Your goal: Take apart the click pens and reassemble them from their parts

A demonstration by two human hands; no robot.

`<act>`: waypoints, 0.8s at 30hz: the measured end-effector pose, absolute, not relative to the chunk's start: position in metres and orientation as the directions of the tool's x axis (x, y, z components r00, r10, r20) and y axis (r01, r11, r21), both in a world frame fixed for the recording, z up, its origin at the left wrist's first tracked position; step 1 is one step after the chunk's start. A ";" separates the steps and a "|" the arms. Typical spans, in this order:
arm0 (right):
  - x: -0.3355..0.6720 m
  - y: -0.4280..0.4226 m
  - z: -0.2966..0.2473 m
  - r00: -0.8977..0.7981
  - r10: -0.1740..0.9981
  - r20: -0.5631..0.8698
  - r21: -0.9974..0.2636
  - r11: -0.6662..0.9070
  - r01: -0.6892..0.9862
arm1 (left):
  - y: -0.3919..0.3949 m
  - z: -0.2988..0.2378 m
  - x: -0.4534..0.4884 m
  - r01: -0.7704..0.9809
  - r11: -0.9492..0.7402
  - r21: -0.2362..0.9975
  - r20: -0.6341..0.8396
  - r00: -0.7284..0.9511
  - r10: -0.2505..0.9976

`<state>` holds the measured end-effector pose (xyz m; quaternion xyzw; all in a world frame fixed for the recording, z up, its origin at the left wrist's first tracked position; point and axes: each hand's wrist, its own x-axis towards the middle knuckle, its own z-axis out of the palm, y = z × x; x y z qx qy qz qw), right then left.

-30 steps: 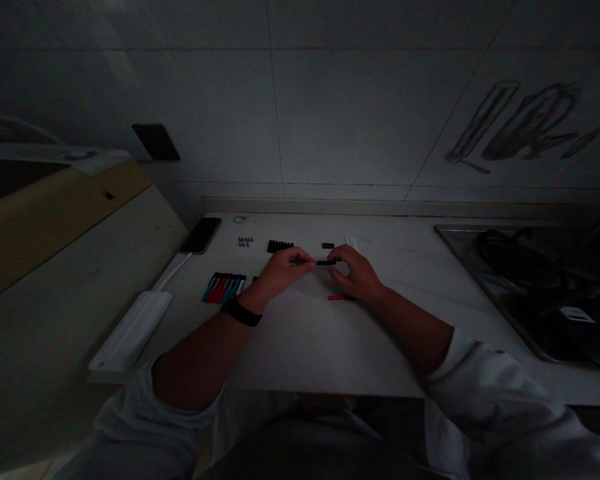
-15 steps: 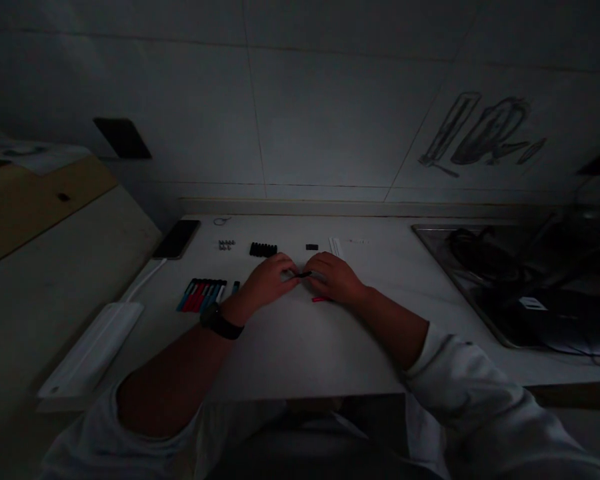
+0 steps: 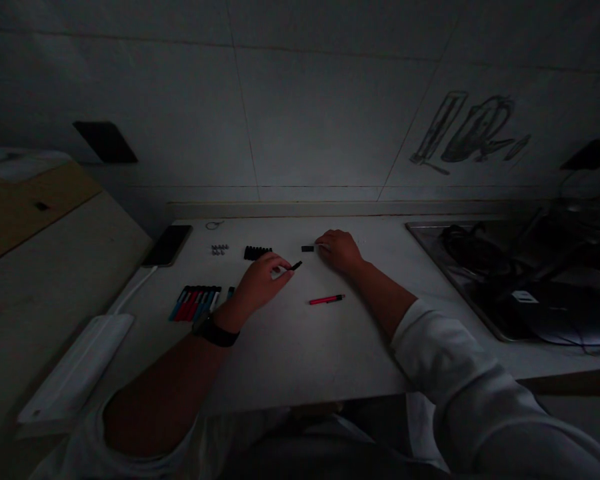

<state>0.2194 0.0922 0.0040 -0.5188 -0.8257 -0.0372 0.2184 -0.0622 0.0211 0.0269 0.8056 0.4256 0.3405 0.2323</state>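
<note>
Left hand (image 3: 260, 283) pinches a short black pen part (image 3: 296, 265) between thumb and fingertips, holding it just off the counter (image 3: 300, 360) with the tip pointing right. Right hand (image 3: 339, 250) is palm down at the far side, fingers curled, just beside a small black piece (image 3: 307, 249). Too dark to say whether it grips anything. The red pen (image 3: 327, 299) lies flat between the two forearms, touched by neither hand. Looks like pen parts being fitted together, though the light is poor. To do it well: keep the pinch near the part's end so the open end stays clear, line the pieces up on one axis before pushing, and work low over the counter so a dropped bit doesn't roll. Left of the hands are a row of coloured pens (image 3: 196, 303), a cluster of black caps (image 3: 257, 253), some grey bits (image 3: 219, 249) and a phone (image 3: 167, 245). No readable text: the wall scrawl (image 3: 473, 130) is just dark strokes, and the white label (image 3: 524, 297) in the sink (image 3: 430, 230) is too small to read.
</note>
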 end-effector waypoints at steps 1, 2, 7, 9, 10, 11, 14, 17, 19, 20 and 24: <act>0.219 0.092 0.002 -0.381 0.842 0.383 -0.146 0.462 0.875 | 0.021 0.028 -0.062 0.533 -0.530 0.659 0.354 0.403 0.844; 0.219 0.091 0.000 -0.395 0.840 0.373 -0.129 0.468 0.874 | 0.020 0.028 -0.062 0.536 -0.533 0.655 0.357 0.401 0.843; 0.218 0.087 0.000 -0.442 0.825 0.351 -0.069 0.494 0.867 | 0.020 0.028 -0.061 0.528 -0.537 0.658 0.362 0.404 0.840; 0.218 0.087 0.002 -0.435 0.832 0.344 -0.060 0.482 0.874 | 0.021 0.027 -0.061 0.529 -0.539 0.655 0.363 0.405 0.839; 0.218 0.087 0.002 -0.430 0.836 0.342 -0.060 0.476 0.877 | 0.021 0.027 -0.061 0.532 -0.539 0.653 0.363 0.406 0.839; 0.218 0.087 0.002 -0.429 0.838 0.338 -0.060 0.474 0.878 | 0.021 0.027 -0.061 0.535 -0.538 0.651 0.362 0.405 0.840; 0.217 0.086 0.002 -0.446 0.831 0.333 -0.058 0.490 0.870 | 0.021 0.028 -0.062 0.537 -0.538 0.649 0.355 0.411 0.839; 0.216 0.085 0.004 -0.468 0.815 0.341 -0.041 0.510 0.859 | 0.021 0.028 -0.062 0.537 -0.540 0.648 0.357 0.412 0.838; 0.215 0.083 0.006 -0.475 0.808 0.348 -0.039 0.519 0.854 | 0.021 0.027 -0.062 0.537 -0.546 0.643 0.362 0.415 0.834; 0.215 0.082 0.007 -0.475 0.806 0.354 -0.052 0.524 0.850 | 0.022 0.026 -0.063 0.539 -0.548 0.640 0.363 0.416 0.834; 0.211 0.073 0.016 -0.452 0.798 0.398 -0.221 0.562 0.797 | 0.022 0.025 -0.063 0.546 -0.544 0.637 0.365 0.408 0.837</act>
